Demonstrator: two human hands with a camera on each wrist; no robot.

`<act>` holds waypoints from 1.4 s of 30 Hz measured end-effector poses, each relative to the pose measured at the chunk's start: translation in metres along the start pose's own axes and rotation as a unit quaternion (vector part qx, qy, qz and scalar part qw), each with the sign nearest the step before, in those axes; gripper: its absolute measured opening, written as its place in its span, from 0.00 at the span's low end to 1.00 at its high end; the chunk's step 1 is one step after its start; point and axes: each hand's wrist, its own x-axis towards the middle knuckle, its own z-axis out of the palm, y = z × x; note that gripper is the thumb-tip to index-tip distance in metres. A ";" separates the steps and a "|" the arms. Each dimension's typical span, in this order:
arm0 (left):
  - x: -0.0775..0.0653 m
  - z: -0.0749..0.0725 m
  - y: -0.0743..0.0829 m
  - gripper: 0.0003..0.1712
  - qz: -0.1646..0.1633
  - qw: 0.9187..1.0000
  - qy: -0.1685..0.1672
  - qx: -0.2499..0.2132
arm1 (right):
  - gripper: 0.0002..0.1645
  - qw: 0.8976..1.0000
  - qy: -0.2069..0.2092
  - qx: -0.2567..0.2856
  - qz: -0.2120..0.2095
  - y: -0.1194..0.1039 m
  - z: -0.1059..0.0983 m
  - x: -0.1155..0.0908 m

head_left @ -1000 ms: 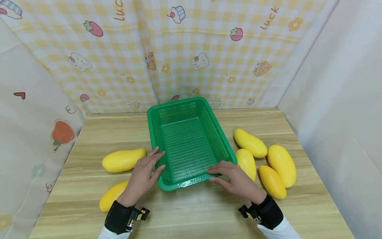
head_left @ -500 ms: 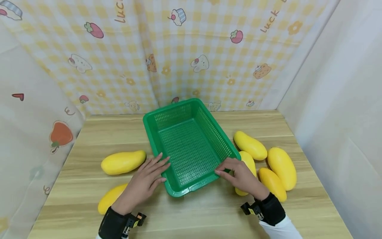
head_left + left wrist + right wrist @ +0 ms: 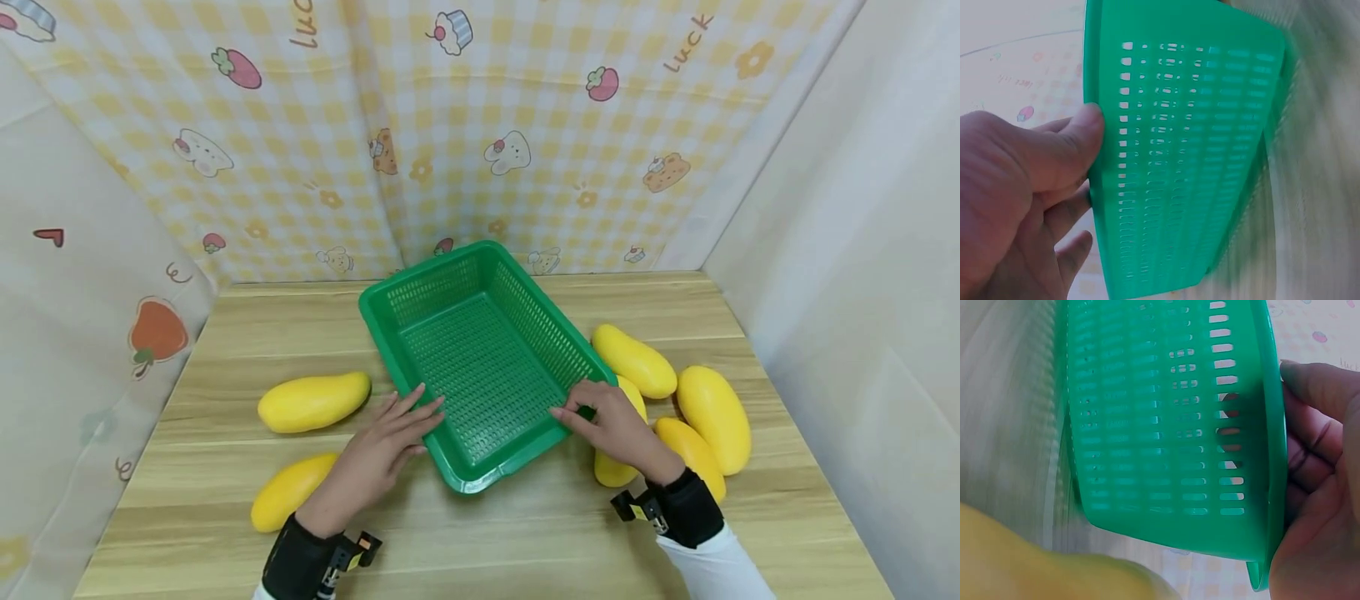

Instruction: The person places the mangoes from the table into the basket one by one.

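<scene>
A green plastic basket (image 3: 483, 367) with perforated walls and base stands at an angle on the wooden table, nothing inside it. My left hand (image 3: 382, 454) rests on its left rim near the front, fingers fairly straight over the edge. The left wrist view shows the thumb (image 3: 1085, 134) against the rim. At the near right corner my right hand (image 3: 617, 423) grips the rim, fingers curled over the inside and thumb outside. Right beside that corner lies a yellow mango (image 3: 615, 471), partly hidden by the right hand and the basket.
Two yellow mangoes lie left of the basket, an upper mango (image 3: 313, 403) and a lower mango (image 3: 288, 496) partly behind the left forearm. Several more, including a large mango (image 3: 712, 417), lie close together at right. A checked cloth (image 3: 450, 108) hangs behind the table (image 3: 480, 550).
The basket has turned counterclockwise, its near end swinging right toward the mangoes. Both hands have moved right with it. The right fingers have curled more closely on the rim.
</scene>
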 end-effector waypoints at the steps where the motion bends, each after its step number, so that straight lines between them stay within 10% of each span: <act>1: 0.000 0.001 0.001 0.28 0.002 1.000 0.001 -0.005 | 0.15 1.000 0.001 -0.001 0.001 0.001 -0.001 0.001; 13: 0.007 0.013 0.010 0.23 0.021 0.998 0.011 -0.051 | 0.25 0.998 -0.007 -0.029 0.052 0.012 -0.016 0.013; 42: 0.011 0.045 0.054 0.17 0.099 0.993 0.067 -0.025 | 0.25 0.997 -0.082 -0.005 -0.004 0.052 -0.041 0.032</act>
